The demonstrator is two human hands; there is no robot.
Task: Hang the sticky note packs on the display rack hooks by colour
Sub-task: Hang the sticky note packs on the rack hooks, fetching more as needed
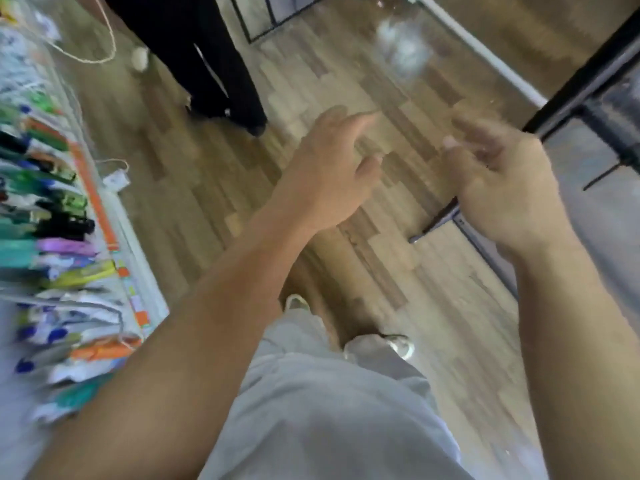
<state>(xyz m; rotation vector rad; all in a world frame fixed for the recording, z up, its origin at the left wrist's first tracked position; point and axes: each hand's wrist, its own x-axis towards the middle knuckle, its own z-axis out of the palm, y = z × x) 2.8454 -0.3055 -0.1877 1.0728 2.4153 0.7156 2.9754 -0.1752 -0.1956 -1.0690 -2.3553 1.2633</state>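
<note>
We raise both bare forearms mid-frame: our left hand with fingers loosely spread, our right hand palm inward, its grip lost to blur.

Open floor ahead, between display rack left and black frame right.

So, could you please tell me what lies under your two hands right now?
Under the left hand and right hand is wooden floor. A black rack foot runs beneath the right hand, which covers its upper end. Blur hides whether the right hand holds anything.
</note>
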